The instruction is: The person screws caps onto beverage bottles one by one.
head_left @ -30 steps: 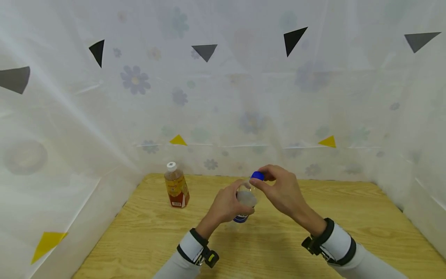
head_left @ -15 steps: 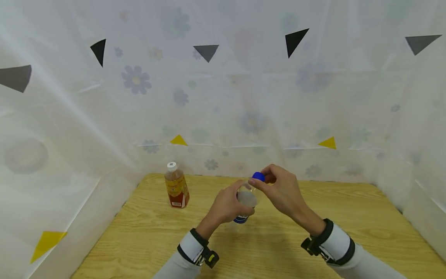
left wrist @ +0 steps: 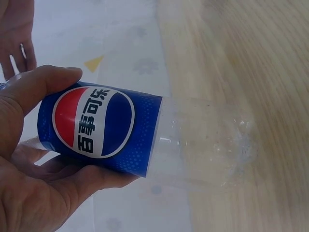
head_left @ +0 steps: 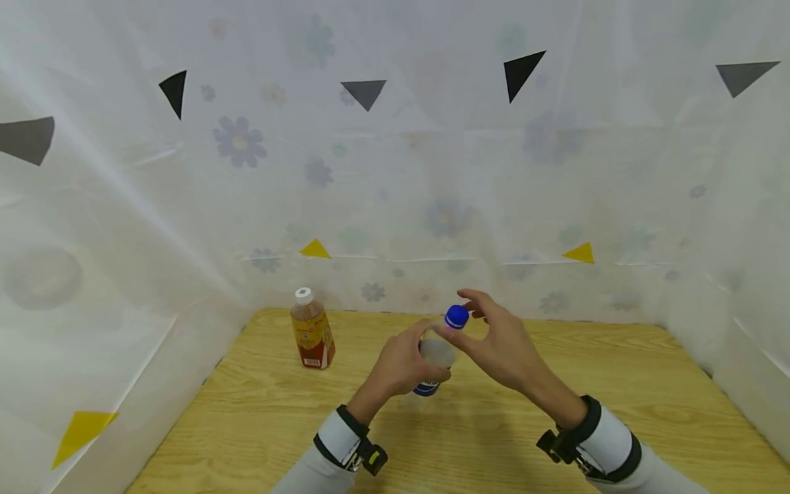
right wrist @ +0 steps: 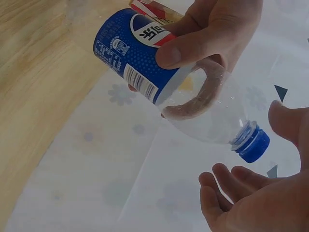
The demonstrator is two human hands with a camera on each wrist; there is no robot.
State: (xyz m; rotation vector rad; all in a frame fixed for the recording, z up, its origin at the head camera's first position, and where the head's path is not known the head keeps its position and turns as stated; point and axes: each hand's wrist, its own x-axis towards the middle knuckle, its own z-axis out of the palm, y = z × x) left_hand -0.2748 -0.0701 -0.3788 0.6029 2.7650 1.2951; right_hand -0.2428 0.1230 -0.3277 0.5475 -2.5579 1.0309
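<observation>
My left hand grips a clear plastic Pepsi bottle round its blue label, thumb on one side and fingers on the other. The bottle looks empty and is tilted, its neck leaning away to the right. A blue cap sits on the neck. Around that cap my right hand is spread, thumb and fingers apart from it in the right wrist view. Nothing is held in the right hand.
A squarish bottle of amber drink with a white cap stands upright on the wooden table, left of my hands. Pale flowered sheeting with black, grey and yellow triangles encloses the table at the back and sides.
My right thumb and fingers have let go of the blue cap and spread apart, showing more of it. The left hand and the bottle have hardly moved.
</observation>
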